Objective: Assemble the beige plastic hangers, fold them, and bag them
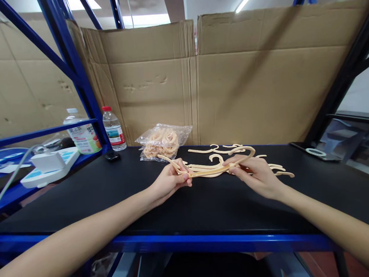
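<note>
A cream plastic clothes hanger is stretched between my two hands above the black tabletop. My left hand pinches one arm of it, whose end sticks up to the left past the fingers. My right hand is closed around its other side, near the curved hook. Behind and below the hands lie several more cream hangers, partly hidden by the held one and by my right hand.
A clear plastic bag of cream ring-like pieces stands behind my left hand. Further left are a red-capped water bottle, a small black object, a larger bottle and a white power strip. Cardboard walls the back.
</note>
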A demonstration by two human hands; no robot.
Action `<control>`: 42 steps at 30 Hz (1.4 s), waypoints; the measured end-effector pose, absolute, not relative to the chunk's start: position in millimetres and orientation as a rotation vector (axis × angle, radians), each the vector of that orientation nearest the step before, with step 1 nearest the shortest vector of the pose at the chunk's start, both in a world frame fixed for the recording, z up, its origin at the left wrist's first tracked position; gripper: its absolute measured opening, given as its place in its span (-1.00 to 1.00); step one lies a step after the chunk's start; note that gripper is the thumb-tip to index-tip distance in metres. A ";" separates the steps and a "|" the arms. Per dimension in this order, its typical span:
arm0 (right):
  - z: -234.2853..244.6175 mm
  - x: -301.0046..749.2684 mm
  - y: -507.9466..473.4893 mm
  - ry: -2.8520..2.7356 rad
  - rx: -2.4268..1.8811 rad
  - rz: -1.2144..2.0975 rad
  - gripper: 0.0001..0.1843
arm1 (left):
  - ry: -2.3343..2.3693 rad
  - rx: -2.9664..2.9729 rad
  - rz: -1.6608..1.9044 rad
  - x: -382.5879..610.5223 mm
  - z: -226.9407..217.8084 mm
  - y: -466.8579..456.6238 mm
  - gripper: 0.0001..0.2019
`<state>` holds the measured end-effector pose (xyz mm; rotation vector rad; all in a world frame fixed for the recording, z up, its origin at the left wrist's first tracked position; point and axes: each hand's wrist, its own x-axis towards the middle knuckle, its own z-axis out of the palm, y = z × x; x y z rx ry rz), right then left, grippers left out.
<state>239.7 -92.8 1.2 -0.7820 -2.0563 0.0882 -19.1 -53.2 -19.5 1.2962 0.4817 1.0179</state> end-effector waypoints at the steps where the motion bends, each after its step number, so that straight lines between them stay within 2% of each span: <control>1: 0.7 239.3 -92.9 -2.038 -0.795 0.109 -0.78 | 0.477 1.306 1.024 -19.1 -19.8 -52.5 -0.68; 10: -1.7 235.9 -92.5 -1.899 -0.896 0.376 -0.76 | 0.538 1.341 1.045 -17.6 -17.3 -53.5 -0.67; 17: 2.6 241.8 -82.0 -1.564 -0.899 0.643 -0.72 | 0.580 1.360 1.020 -17.2 -17.4 -54.4 -0.71; 21: 4.7 250.7 -75.7 -1.516 -0.922 0.659 -0.69 | 0.601 1.619 0.943 -16.9 -19.6 -55.8 -0.77; 24: 4.7 253.9 -73.0 -1.581 -0.980 0.684 -0.67 | 0.637 2.025 0.895 -17.4 -17.3 -63.9 -0.88; 26: 3.7 253.8 -71.8 -1.646 -1.012 0.659 -0.67 | 0.592 2.354 0.858 -18.1 -15.2 -71.3 -0.95; 30: -3.4 252.5 -66.6 -1.744 -1.074 0.537 -0.67 | 0.435 2.726 0.712 -18.3 -13.1 -81.8 -0.82; 38: -28.7 250.7 -48.6 -2.097 -1.302 0.212 -0.72 | 0.556 2.843 0.798 -16.8 -15.6 -72.9 -0.75; 42: -36.1 252.9 -42.4 -2.154 -1.284 0.063 -0.78 | 0.717 2.836 0.643 -18.4 -20.5 -69.1 -0.56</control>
